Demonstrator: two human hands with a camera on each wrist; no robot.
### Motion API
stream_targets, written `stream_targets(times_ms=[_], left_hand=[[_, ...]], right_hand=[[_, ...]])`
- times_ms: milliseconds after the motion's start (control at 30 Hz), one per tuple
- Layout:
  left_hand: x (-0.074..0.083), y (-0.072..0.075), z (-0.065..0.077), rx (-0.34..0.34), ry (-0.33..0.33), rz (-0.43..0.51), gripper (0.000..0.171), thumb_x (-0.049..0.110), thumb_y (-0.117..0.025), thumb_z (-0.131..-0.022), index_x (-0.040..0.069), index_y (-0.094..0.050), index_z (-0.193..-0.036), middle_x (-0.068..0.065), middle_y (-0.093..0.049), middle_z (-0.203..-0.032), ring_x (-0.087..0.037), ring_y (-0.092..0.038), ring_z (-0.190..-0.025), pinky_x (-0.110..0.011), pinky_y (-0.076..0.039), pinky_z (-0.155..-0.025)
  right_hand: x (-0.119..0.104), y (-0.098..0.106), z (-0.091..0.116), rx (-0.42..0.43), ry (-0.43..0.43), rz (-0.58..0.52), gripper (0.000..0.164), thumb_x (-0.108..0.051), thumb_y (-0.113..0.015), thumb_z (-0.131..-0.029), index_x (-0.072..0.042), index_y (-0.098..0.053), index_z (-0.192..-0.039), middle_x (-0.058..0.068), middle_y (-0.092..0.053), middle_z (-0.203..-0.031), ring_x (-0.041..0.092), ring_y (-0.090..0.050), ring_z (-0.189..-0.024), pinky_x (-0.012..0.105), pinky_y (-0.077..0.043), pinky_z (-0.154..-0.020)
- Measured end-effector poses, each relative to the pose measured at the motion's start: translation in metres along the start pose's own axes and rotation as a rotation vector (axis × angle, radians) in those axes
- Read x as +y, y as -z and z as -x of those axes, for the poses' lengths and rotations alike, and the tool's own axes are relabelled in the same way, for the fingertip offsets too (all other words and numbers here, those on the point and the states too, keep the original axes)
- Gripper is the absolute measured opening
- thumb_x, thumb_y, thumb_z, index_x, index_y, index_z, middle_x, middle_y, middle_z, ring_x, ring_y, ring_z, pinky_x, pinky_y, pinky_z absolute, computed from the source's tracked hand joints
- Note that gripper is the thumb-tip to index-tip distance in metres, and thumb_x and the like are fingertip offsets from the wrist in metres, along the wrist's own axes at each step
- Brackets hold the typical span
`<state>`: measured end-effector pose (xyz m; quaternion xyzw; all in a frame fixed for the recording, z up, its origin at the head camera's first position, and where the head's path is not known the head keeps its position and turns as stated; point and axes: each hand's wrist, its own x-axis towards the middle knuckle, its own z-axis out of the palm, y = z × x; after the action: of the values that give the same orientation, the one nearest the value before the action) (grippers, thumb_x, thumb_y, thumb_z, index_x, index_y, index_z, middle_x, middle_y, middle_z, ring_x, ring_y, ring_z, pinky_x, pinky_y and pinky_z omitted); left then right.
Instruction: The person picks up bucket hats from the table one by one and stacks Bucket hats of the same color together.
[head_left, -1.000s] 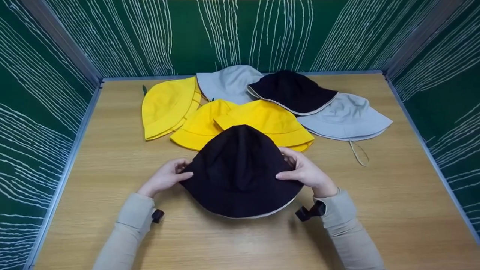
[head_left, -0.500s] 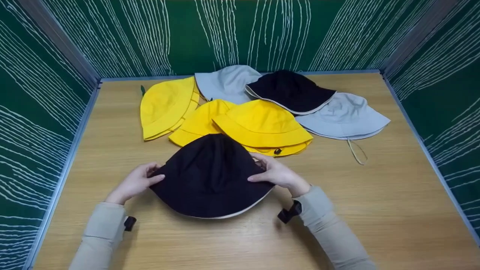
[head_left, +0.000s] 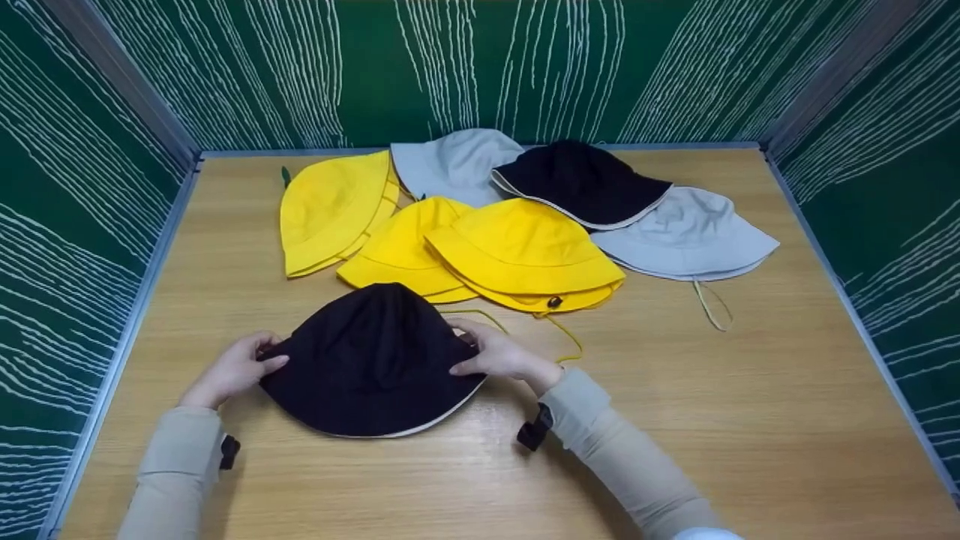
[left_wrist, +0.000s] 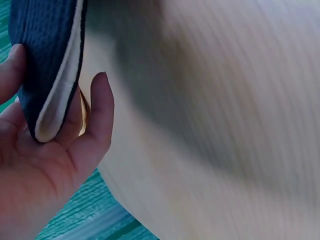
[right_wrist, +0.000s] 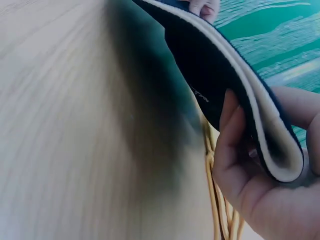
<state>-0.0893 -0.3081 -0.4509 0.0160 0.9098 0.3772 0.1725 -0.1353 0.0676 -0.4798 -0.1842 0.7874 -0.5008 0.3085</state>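
A black bucket hat (head_left: 371,367) with a pale inner edge is held between both hands at the front left of the table. My left hand (head_left: 234,369) pinches its left brim end, thumb on top and fingers beneath. On the opposite end, my right hand (head_left: 499,354) grips the brim the same way. In the left wrist view the folded brim (left_wrist: 52,75) lies between thumb and fingers. The right wrist view has the hat's doubled brim (right_wrist: 240,65) in the hand, with yellowish cords (right_wrist: 215,185) below it.
Behind the held hat lie several yellow hats (head_left: 529,247), two grey hats (head_left: 694,232) and another black hat (head_left: 585,184), partly overlapping. A yellow cord (head_left: 574,341) trails near my right forearm. Green walls (head_left: 375,75) with white streaks enclose the wooden table (head_left: 750,420).
Both hands have carried the black hat leftward and slightly toward the front, away from the yellow hats. More of the yellow hats and a yellow cord have come into sight.
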Motion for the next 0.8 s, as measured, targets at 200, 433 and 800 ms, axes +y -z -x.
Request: stream_targets(times_ms=[200,433,800], left_hand=[[-0.017,0.006,0.004,0.002,0.033,-0.041,0.014,0.008,-0.058,-0.092,-0.004,-0.057,-0.099,-0.016,-0.058,-0.098,-0.024,-0.050,-0.089,-0.035,-0.039,-0.081],[-0.033,0.016,0.006,-0.022,0.081,-0.093,0.019,0.012,-0.056,-0.094,-0.006,-0.056,-0.101,-0.023,-0.059,-0.103,-0.033,-0.052,-0.093,-0.047,-0.040,-0.086],[-0.040,0.025,0.007,-0.037,0.131,-0.115,0.019,0.014,-0.055,-0.095,-0.005,-0.056,-0.100,-0.018,-0.058,-0.097,-0.028,-0.050,-0.088,-0.038,-0.039,-0.079]], right_hand=[[-0.009,-0.017,-0.014,0.010,0.001,0.139,0.073,-0.007,-0.074,-0.079,-0.013,-0.040,-0.143,0.015,-0.052,-0.135,0.030,-0.052,-0.118,0.043,-0.042,-0.100],[-0.012,-0.030,-0.025,0.008,0.087,0.279,0.071,-0.007,-0.074,-0.079,-0.011,-0.041,-0.142,0.014,-0.055,-0.131,0.030,-0.056,-0.110,0.041,-0.044,-0.097],[-0.019,-0.047,-0.028,0.064,0.133,0.586,0.069,-0.012,-0.075,-0.080,-0.007,-0.040,-0.140,0.013,-0.057,-0.131,0.027,-0.057,-0.116,0.035,-0.044,-0.100]])
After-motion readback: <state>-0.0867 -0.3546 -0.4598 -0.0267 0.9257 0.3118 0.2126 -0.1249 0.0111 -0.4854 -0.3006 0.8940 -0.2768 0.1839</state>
